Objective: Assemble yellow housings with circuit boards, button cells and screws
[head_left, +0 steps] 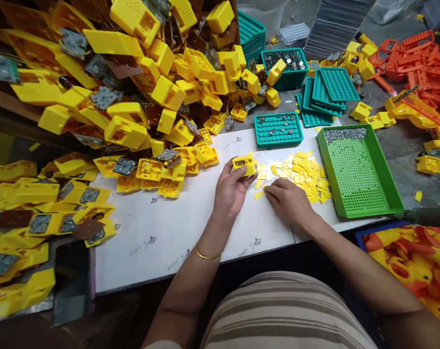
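My left hand is closed around a small yellow plastic housing, whose dark opening with metal parts faces up. To its right, my right hand reaches down to the tabletop with thumb and fingers pinched together. Its fingertips are at the near-left edge of a pile of flat yellow plastic covers; whatever they hold, if anything, is too small to make out. A few loose covers lie between the two hands.
A heap of yellow housings with wires fills the left and back. Behind my hands lies a teal tray with button cells. A green basket of small metal parts stands right, near orange parts. A phone lies front left.
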Tool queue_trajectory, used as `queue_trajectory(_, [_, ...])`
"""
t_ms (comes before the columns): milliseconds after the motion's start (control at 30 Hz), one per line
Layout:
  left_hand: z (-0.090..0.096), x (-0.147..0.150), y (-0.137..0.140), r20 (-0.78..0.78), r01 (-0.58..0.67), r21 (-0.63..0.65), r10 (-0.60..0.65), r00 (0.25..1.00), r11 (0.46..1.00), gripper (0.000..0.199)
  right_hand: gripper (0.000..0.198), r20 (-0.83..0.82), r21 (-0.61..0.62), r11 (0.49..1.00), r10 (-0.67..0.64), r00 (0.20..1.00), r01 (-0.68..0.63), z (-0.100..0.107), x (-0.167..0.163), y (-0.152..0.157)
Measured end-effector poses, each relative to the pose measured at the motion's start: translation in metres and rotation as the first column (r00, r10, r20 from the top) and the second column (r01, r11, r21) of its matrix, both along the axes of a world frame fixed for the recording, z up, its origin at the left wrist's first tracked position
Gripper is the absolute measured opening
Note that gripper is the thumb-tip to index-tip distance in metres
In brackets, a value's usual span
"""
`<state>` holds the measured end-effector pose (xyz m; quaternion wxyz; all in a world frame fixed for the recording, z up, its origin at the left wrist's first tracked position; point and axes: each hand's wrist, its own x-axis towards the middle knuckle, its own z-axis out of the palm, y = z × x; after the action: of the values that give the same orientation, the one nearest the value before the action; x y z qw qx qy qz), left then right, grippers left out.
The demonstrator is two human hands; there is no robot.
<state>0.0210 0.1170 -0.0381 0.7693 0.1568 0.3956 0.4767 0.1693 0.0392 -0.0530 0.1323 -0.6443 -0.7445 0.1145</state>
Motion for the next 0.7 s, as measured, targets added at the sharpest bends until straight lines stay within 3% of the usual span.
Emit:
queue_trajectory(133, [-0.002,0.002,-0.001,-0.024,-0.006,-0.05,0.004,1.0,0.999,0.029,0.027,0.131,0.085,0.993,0.075,0.989,-0.086,0.003,0.007,-0.046])
queue_trajectory(333, [-0.002,0.008,-0.003,0.089,0.108,-0.115,-0.098,0.991,0.987,0.021,0.034,0.035,0.166,0.956,0.24,0.97,-0.243,-0.009,0.033,-0.12])
queue_trajectory(467, [-0.003,0.011,-0.008,0.098,0.163,-0.109,-0.152,0.983,0.981,0.022,0.032,-0.161,0.251,0.93,0.314,0.936,-0.269,-0.015,0.048,-0.119])
queue_trajectory(533, [-0.004,0.013,-0.013,0.085,0.195,-0.094,-0.188,0.979,0.976,0.021,0.024,-0.243,0.223,0.933,0.332,0.911,-0.281,-0.013,0.052,-0.111])
queue_trajectory(633, [-0.005,0.017,-0.02,0.065,0.254,-0.089,-0.249,0.966,0.963,0.021,0.014,-0.237,0.166,0.946,0.312,0.92,-0.278,-0.011,0.052,-0.1])
queue_trajectory(700, [-0.006,0.019,-0.023,0.06,0.274,-0.092,-0.269,0.961,0.957,0.021,0.014,-0.177,0.201,0.94,0.31,0.934,-0.274,-0.013,0.05,-0.099])
